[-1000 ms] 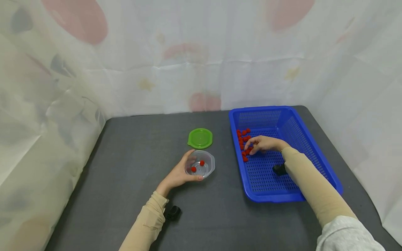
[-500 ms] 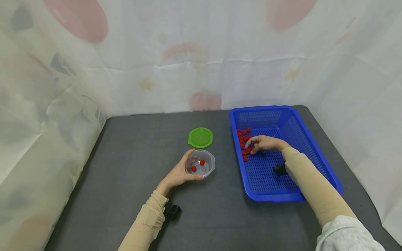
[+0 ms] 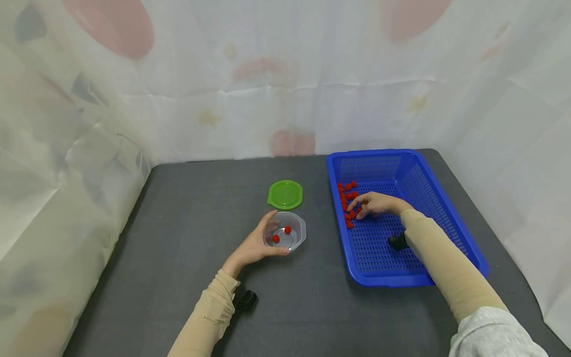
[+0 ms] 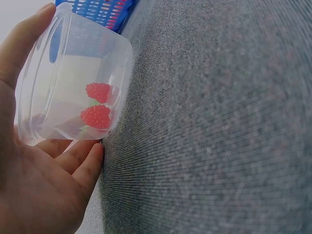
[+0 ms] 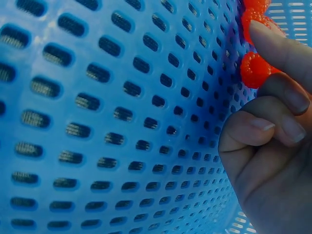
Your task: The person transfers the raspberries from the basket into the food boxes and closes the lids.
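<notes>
My left hand (image 3: pixel 254 245) grips a clear plastic container (image 3: pixel 296 233), thumb on the near side and fingers round the far side. Two red raspberries (image 4: pixel 96 117) lie in its bottom, and the left wrist view shows the container close to the table cloth. Inside the blue basket (image 3: pixel 415 272), my right hand (image 3: pixel 379 204) reaches to a cluster of raspberries (image 3: pixel 349 224) along the left wall. Thumb and index finger are around the berries; the other fingers curl in. One raspberry (image 5: pixel 254 70) shows beside the thumb, but whether it is pinched is unclear.
A green lid (image 3: pixel 285 194) lies on the dark grey table (image 3: pixel 200 213) just behind the container. The basket's raised walls surround the right hand. White printed curtains (image 3: pixel 223 124) enclose the table at the back and sides.
Both hands stay almost in place. The right fingertips shift only slightly among the raspberries, and the container still holds the same two berries.
</notes>
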`<state>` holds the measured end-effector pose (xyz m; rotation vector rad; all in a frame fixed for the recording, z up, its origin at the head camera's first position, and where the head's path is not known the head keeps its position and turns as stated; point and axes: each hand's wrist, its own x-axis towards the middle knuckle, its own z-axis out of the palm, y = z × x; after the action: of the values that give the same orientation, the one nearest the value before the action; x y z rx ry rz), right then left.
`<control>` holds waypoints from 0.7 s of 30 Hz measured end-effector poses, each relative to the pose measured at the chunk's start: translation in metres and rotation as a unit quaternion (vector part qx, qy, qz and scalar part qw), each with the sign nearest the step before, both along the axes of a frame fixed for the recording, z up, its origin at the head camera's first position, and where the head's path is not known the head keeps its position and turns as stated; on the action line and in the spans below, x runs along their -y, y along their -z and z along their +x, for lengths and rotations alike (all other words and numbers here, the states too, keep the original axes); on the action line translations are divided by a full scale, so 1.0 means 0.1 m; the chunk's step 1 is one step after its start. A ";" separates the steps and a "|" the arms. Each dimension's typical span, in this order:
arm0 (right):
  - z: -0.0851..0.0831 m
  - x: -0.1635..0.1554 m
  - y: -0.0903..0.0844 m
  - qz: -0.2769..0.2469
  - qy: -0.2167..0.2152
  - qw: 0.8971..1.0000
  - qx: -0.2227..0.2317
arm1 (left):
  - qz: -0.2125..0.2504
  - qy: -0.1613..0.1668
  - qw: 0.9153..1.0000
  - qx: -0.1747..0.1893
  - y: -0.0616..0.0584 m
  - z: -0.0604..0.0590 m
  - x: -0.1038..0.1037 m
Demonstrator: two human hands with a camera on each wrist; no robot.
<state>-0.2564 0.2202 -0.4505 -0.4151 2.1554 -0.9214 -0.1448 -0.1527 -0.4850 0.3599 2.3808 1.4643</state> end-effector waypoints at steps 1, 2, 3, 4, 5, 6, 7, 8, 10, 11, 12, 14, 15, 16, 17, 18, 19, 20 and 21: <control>0.00 0.00 0.00 0.001 -0.002 1.000 -0.002 | 0.000 0.001 1.000 0.000 0.00 0.00 0.00; 0.00 -0.01 0.01 0.003 -0.004 1.000 -0.003 | 0.000 0.001 1.000 0.000 0.00 0.00 0.00; 0.00 -0.01 0.01 0.004 -0.004 1.000 -0.004 | -0.001 0.001 1.000 0.000 0.00 0.00 0.00; 0.00 -0.01 0.01 0.005 -0.004 1.000 -0.005 | -0.001 0.001 1.000 0.000 0.00 0.00 0.00; -0.01 -0.01 0.02 0.005 -0.007 1.000 -0.007 | -0.001 0.001 1.000 0.000 0.00 0.00 -0.01; -0.01 -0.01 0.03 0.007 -0.005 1.000 -0.007 | -0.001 0.000 1.000 0.001 0.00 0.00 -0.01; -0.01 -0.01 0.03 0.007 -0.005 1.000 -0.008 | -0.001 0.000 1.000 0.002 0.00 0.00 -0.01; -0.01 -0.01 0.03 0.008 -0.002 1.000 -0.008 | -0.001 0.000 1.000 0.003 0.00 0.00 -0.01; -0.01 -0.01 0.03 0.010 0.002 1.000 -0.009 | 0.000 -0.001 1.000 0.004 0.01 0.00 -0.01; -0.01 -0.01 0.04 0.009 -0.002 1.000 -0.010 | 0.000 -0.001 1.000 0.005 0.00 0.00 -0.01; -0.01 -0.01 0.04 0.009 0.002 1.000 -0.009 | 0.000 -0.001 1.000 0.005 0.00 0.00 -0.01; -0.01 -0.02 0.04 0.010 0.003 1.000 -0.010 | -0.002 -0.001 1.000 0.004 0.01 0.00 -0.01; -0.01 -0.02 0.04 0.009 0.001 1.000 -0.011 | -0.002 -0.002 1.000 0.003 0.00 0.00 -0.01; -0.01 -0.02 0.04 0.008 -0.001 1.000 -0.011 | -0.003 -0.002 1.000 0.002 0.00 0.00 -0.01; -0.01 -0.03 0.04 0.007 -0.002 1.000 -0.012 | -0.004 -0.003 1.000 0.001 0.00 0.00 -0.01; -0.01 -0.03 0.04 0.008 0.002 1.000 -0.010 | -0.005 -0.002 1.000 0.000 0.00 0.00 -0.02; -0.01 -0.03 0.04 0.007 0.002 1.000 -0.009 | -0.005 -0.002 1.000 -0.001 0.00 0.00 -0.01; -0.01 -0.03 0.03 0.005 0.002 1.000 -0.008 | -0.006 -0.002 1.000 -0.001 0.00 0.00 -0.01; -0.01 -0.02 0.03 0.003 0.003 1.000 -0.006 | -0.006 -0.002 1.000 -0.001 -0.01 0.00 -0.01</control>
<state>-0.2575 0.2227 -0.4533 -0.4133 2.1712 -0.9168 -0.1449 -0.1512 -0.4840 0.3533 2.3917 1.4528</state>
